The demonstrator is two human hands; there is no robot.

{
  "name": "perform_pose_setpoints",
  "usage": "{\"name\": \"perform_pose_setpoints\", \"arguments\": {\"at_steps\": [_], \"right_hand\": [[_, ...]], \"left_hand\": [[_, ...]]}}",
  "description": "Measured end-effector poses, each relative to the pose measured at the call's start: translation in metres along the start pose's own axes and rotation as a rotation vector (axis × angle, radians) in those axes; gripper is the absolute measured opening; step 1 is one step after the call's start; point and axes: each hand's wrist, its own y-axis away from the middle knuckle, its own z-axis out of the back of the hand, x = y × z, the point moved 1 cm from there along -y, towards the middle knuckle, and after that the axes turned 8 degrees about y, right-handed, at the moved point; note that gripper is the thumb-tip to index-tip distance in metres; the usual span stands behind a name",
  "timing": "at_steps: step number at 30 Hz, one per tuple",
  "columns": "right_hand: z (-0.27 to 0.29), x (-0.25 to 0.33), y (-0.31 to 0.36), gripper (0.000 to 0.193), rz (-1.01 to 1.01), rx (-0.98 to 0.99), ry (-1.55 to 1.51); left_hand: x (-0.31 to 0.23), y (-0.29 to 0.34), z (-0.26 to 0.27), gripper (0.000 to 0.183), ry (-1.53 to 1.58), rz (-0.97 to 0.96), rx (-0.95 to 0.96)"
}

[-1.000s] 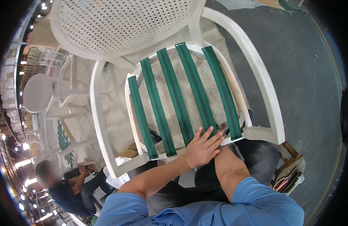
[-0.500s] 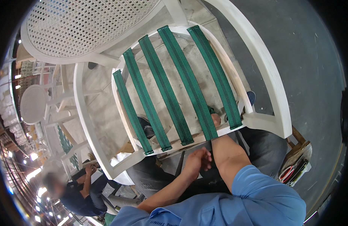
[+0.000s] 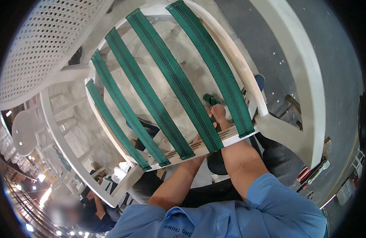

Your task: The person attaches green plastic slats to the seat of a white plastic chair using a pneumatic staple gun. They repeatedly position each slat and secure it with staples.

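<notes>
A white wooden chair frame (image 3: 284, 129) stands in front of me, its seat spanned by several dark green webbing straps (image 3: 177, 83). Both my forearms reach beneath the front seat rail (image 3: 234, 137). Through the gap between the two rightmost straps, my right hand (image 3: 219, 112) shows under the seat, closed on a loose piece of green webbing (image 3: 209, 99) whose curled end sticks out beyond the fist. My left hand (image 3: 197, 139) is also under the rail, close to the right one. A strap and the rail hide most of it, so its grip cannot be made out.
The chair's woven cane back (image 3: 52, 39) rises at upper left. Red-handled scissors (image 3: 304, 173) lie among tools at right. Other white chair frames and a round seat (image 3: 25, 133) stand at left. A co-worker in dark clothes (image 3: 91, 212) sits at lower left.
My left hand has gone from in front of the rail to beneath the seat. My right hand has reached farther under, with the green webbing. The chair looks nearer and shifted left.
</notes>
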Motion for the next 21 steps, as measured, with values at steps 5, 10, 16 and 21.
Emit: {"name": "perform_pose_setpoints", "arguments": {"at_steps": [5,10,16,21], "right_hand": [[-0.002,-0.004,-0.013,0.052,-0.007,-0.017,0.01],[0.007,-0.006,-0.018,0.052,-0.005,-0.035,0.017],[0.002,-0.013,-0.036,0.051,-0.018,-0.024,0.032],[0.0,-0.013,-0.036,0.051,-0.037,-0.001,0.068]], "left_hand": [[0.007,-0.003,-0.008,0.031,0.05,-0.186,-0.16],[0.011,-0.005,-0.002,0.037,0.15,-0.222,-0.259],[0.021,-0.002,-0.021,0.036,-0.079,-0.443,-0.204],[0.029,0.008,-0.04,0.028,-0.047,-0.467,-0.076]]}}
